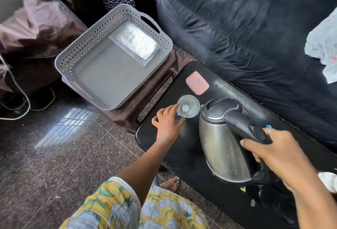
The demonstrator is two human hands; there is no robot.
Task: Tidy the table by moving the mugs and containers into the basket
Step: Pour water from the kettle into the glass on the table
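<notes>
Nearest, the right hand (279, 153) is wrapped around the kettle (221, 148) handle, while the left hand (168, 122) is closed on the glass (188, 106) on the black table (175, 155); both should be lifted upright toward the far-left basket (80, 60).

The left hand (168, 122) gripped a clear glass (188, 106) standing on the black table (182, 148), fingers wrapped round its near side. The right hand (273, 151) was closed on the black handle of a steel kettle (221, 143), which was tilted (lid shut). A pink-lidded container (197, 82) lay beyond the glass. The grey basket (73, 60) sat on a brown stool (145, 101) beside the table, holding one clear flat container (135, 43).
</notes>
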